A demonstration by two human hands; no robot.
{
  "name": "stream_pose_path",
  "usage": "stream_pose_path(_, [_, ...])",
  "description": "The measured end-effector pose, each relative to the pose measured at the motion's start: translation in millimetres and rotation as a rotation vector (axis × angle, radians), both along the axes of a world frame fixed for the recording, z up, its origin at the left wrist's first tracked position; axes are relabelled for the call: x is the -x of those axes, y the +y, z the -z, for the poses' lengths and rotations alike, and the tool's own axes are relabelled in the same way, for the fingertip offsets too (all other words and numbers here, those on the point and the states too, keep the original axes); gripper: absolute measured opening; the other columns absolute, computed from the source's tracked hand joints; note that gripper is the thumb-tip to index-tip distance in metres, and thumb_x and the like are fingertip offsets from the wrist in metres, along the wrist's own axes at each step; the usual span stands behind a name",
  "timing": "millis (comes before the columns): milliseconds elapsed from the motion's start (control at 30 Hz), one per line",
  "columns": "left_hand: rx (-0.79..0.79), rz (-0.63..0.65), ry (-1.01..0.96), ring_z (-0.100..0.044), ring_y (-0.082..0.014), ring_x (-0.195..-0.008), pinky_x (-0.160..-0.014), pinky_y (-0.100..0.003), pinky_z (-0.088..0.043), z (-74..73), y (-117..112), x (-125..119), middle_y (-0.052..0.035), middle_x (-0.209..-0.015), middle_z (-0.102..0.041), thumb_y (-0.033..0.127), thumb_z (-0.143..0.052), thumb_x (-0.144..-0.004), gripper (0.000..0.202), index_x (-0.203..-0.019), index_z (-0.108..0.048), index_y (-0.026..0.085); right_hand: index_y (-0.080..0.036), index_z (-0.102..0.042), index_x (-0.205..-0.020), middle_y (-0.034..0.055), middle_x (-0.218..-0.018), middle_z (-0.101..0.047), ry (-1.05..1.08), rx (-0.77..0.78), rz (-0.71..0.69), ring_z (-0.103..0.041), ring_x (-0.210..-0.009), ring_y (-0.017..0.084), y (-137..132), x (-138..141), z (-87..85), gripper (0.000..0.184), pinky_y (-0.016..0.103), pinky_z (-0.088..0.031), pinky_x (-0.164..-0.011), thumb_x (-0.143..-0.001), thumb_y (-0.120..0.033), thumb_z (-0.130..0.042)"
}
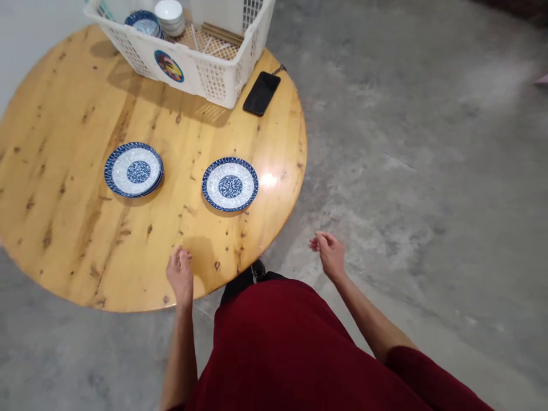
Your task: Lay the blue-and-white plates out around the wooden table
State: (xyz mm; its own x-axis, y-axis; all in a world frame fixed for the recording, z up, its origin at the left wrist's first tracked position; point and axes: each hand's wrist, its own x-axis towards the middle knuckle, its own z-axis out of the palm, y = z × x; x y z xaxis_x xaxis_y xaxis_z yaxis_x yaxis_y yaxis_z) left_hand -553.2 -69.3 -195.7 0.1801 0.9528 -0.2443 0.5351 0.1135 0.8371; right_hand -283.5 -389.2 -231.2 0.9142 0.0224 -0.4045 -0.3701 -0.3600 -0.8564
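Note:
My left hand (180,275) hovers over the near edge of the wooden table, fingers loosely bent and apart, with nothing in it. Off the table's right side, above the floor, is my right hand (330,254); its fingers are half curled, a little blurred, and it holds nothing. The nearest dish is a blue-and-white plate (230,185), lying flat between and beyond both hands. Farther left sits a small stack of matching plates (133,169), slightly offset from each other. Neither hand touches a plate.
A white plastic basket (205,74) stands at the back of the round table (64,251), holding white bowls (170,16), blue-patterned dishes (144,24) and some sticks. Beside it lies a black phone (262,93) with a strap. Grey concrete floor (411,171) surrounds the table.

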Motion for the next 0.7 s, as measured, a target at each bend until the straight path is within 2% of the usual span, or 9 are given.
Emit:
stream_pose_path(100, [0.016, -0.141, 0.038, -0.076, -0.0195, -0.085, -0.084, -0.034, -0.062, 5.0, -27.3, 42.6, -0.0103, -0.096, -0.076, 0.045, -0.057, -0.086, 0.047, -0.116, -0.071, 0.011, -0.015, -0.07, -0.088, 0.0055, -0.07, -0.071, 0.108, 0.057, 0.076, -0.066, -0.057, 0.017, -54.5, 29.7, 12.4, 0.043, 0.028, -0.052, -0.054, -0.065, -0.052, -0.071])
stream_pose_path(167, [0.027, -0.194, 0.047, -0.076, -0.0195, -0.083, -0.081, -0.033, -0.062, 5.6, -47.4, 63.0, -0.0104, -0.094, -0.076, 0.046, -0.057, -0.084, 0.047, -0.113, -0.072, 0.011, -0.015, -0.069, -0.088, 0.0057, -0.07, -0.072, 0.163, 0.055, 0.09, -0.066, -0.056, 0.017, -73.9, 41.8, 18.8, 0.043, 0.027, -0.051, -0.053, -0.062, -0.049, -0.072])
stream_pose_path(233, [0.044, -0.207, 0.053, -0.075, -0.0202, -0.083, -0.08, -0.034, -0.062, 3.4, -68.7, 79.2, -0.0104, -0.094, -0.076, 0.046, -0.058, -0.083, 0.047, -0.111, -0.072, 0.012, -0.015, -0.07, -0.088, 0.0061, -0.07, -0.072, 0.202, 0.038, 0.065, -0.066, -0.057, 0.017, -80.5, 45.8, 22.5, 0.041, 0.027, -0.051, -0.053, -0.061, -0.046, -0.072])
stream_pose_path(333, [0.069, -0.223, 0.066, -0.075, -0.0214, -0.085, -0.081, -0.035, -0.061, -1.8, -102.8, 102.3, -0.0105, -0.096, -0.076, 0.05, -0.059, -0.083, 0.046, -0.11, -0.072, 0.015, -0.015, -0.07, -0.088, 0.0061, -0.071, -0.073, 0.231, 0.006, -0.017, -0.066, -0.058, 0.017, -72.5, 38.7, 24.0, 0.038, 0.026, -0.051, -0.054, -0.062, -0.043, -0.07])
stream_pose_path(500, [0.135, -0.365, 0.091, -0.075, -0.0234, -0.085, -0.082, -0.039, -0.061, -6.8, -167.2, 151.8, -0.0111, -0.097, -0.076, 0.058, -0.062, -0.079, 0.053, -0.111, -0.071, 0.016, -0.017, -0.07, -0.088, 0.0042, -0.071, -0.072, 0.265, -0.049, -0.272, -0.066, -0.06, 0.016, -39.6, 23.1, 24.8, 0.03, 0.025, -0.05, -0.056, -0.065, -0.037, -0.067])
stream_pose_path(600, [0.186, -0.437, 0.077, -0.075, -0.0258, -0.088, -0.086, -0.042, -0.061, -7.4, -202.3, 181.6, -0.012, -0.099, -0.077, 0.06, -0.065, -0.077, 0.058, -0.113, -0.072, 0.015, -0.018, -0.069, -0.084, 0.0033, -0.068, -0.071, 0.321, -0.013, -0.399, -0.064, -0.058, 0.015, -24.9, 28.0, 25.9, 0.021, 0.024, -0.048, -0.054, -0.068, -0.031, -0.064])
stream_pose_path(700, [0.202, -0.508, 0.036, -0.075, -0.0267, -0.089, -0.087, -0.044, -0.061, -4.7, -217.0, 200.3, -0.0121, -0.098, -0.077, 0.06, -0.068, -0.075, 0.057, -0.11, -0.072, 0.016, -0.018, -0.067, -0.077, 0.0034, -0.066, -0.07, 0.36, 0.032, -0.479, -0.062, -0.056, 0.014, -25.0, 44.5, 24.3, 0.014, 0.023, -0.047, -0.054, -0.071, -0.03, -0.063])
